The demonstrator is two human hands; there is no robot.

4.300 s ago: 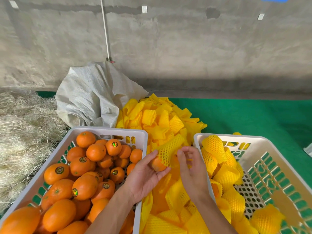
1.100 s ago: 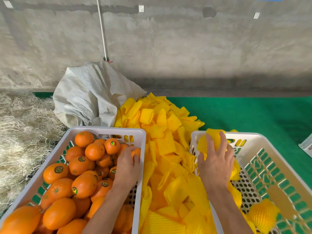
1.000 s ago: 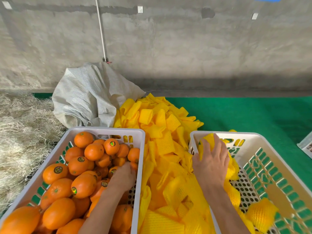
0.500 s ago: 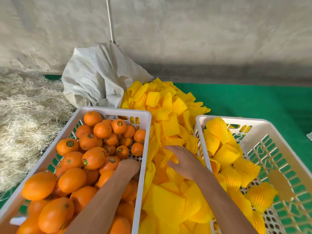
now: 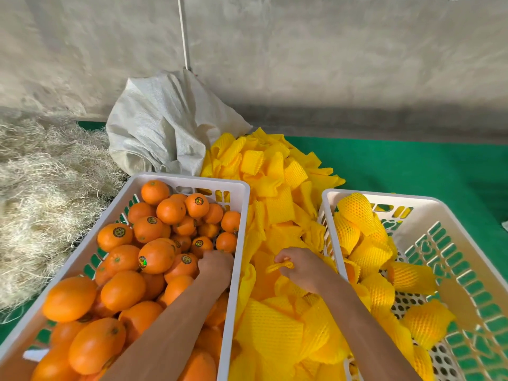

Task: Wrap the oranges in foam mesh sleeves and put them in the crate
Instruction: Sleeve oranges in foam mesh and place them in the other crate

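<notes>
Hands split between fruit and sleeves.
My left hand [image 5: 215, 264] reaches curled among bare oranges [image 5: 156, 257] in the left crate [image 5: 242, 188]; whether it grips one, I cannot tell. My right hand [image 5: 301, 268] pinches a yellow foam mesh sleeve [image 5: 280, 268] on the pile beside the right crate [image 5: 327, 196].

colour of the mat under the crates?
Green: the mat shows best in the head view, past the pile of sleeves.

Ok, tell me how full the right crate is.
Partly full. The right crate holds wrapped oranges along its left side; bare perforated floor shows on the right.
</notes>
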